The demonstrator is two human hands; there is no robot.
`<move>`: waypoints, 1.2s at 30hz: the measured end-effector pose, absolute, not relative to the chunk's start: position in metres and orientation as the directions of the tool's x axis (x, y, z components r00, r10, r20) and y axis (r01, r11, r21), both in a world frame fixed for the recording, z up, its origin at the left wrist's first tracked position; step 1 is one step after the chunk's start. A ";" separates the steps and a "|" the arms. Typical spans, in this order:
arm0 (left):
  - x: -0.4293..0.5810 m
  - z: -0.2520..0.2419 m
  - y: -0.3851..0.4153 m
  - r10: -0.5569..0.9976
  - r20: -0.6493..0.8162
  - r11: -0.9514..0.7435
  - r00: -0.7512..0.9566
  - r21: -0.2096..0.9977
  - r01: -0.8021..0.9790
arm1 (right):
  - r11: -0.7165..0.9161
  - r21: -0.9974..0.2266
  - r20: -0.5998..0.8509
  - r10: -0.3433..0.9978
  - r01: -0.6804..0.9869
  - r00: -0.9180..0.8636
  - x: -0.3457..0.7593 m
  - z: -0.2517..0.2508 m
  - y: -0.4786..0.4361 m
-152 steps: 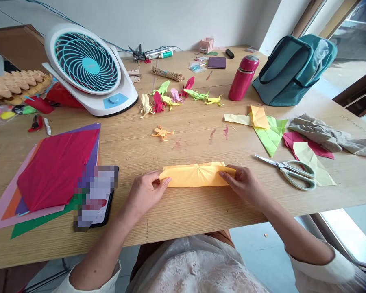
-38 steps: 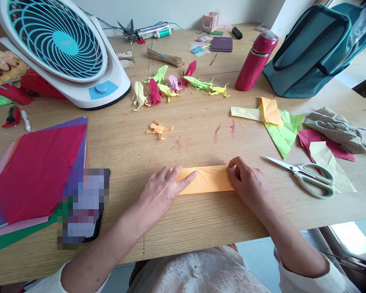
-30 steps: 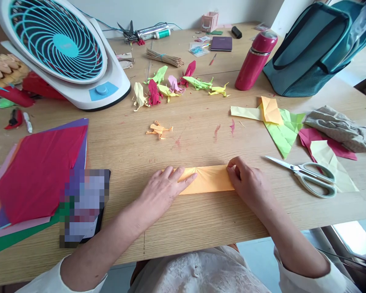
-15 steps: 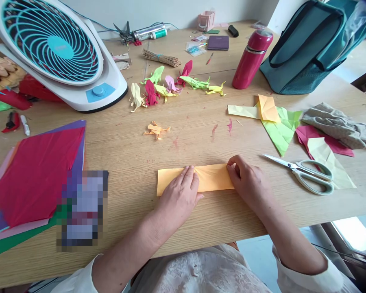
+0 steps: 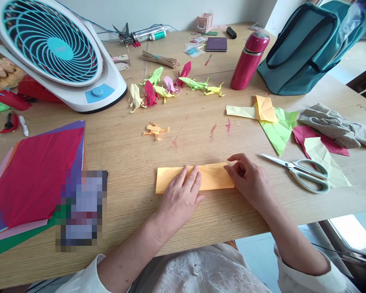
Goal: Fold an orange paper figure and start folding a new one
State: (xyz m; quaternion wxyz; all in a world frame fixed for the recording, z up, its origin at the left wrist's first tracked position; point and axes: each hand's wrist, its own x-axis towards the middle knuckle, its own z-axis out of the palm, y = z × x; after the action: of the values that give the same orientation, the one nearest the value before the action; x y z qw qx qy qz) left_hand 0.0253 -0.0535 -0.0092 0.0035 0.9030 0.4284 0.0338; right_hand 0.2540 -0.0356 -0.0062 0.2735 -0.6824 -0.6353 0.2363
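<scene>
A folded strip of light orange paper [image 5: 215,177] lies lengthwise across the table in front of me. My left hand [image 5: 183,189] presses flat on its middle, fingers stretched out and slightly spread. At the strip's right end, my right hand [image 5: 248,179] has thumb and forefinger at the upper corner, the other fingers curled; the fingers partly hide that corner. Just right of this hand lie scissors [image 5: 309,174] with pale handles, blades slightly apart. Beyond the strip sits a small folded orange paper figure [image 5: 155,130].
Several coloured origami figures [image 5: 151,93] stand farther back, near a red flask [image 5: 250,61] and a teal bag [image 5: 299,53]. At left are a fan [image 5: 59,47], a stack of coloured paper [image 5: 39,175] and a blurred-out flat object [image 5: 85,207]. Folded papers [image 5: 279,128] and grey cloth [image 5: 329,124] lie right.
My left hand has slid slightly right along the paper, its fingers spreading more. My right forefinger has lifted and straightened a little at the corner. The view has shifted slightly.
</scene>
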 end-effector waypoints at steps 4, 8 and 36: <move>0.019 -0.009 -0.049 0.777 0.210 -0.617 0.593 0.070 0.784 | 0.013 -0.858 0.050 0.997 0.514 0.058 0.258 -0.006 -0.036; 0.009 -0.002 -0.043 0.813 0.336 -0.533 0.476 0.099 0.841 | 0.033 -0.905 0.045 0.999 0.425 0.020 0.260 -0.008 -0.037; 0.017 0.002 -0.056 0.666 0.458 -0.732 0.589 0.248 0.635 | 0.698 -0.573 0.433 0.702 0.429 -0.565 0.257 0.002 -0.047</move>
State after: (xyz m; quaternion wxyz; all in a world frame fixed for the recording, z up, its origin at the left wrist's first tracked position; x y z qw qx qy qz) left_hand 0.0173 -0.0558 0.0025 0.0289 0.8908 0.3651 0.2690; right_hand 0.2573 -0.0467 0.0018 0.3307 -0.3288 -0.8601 0.2067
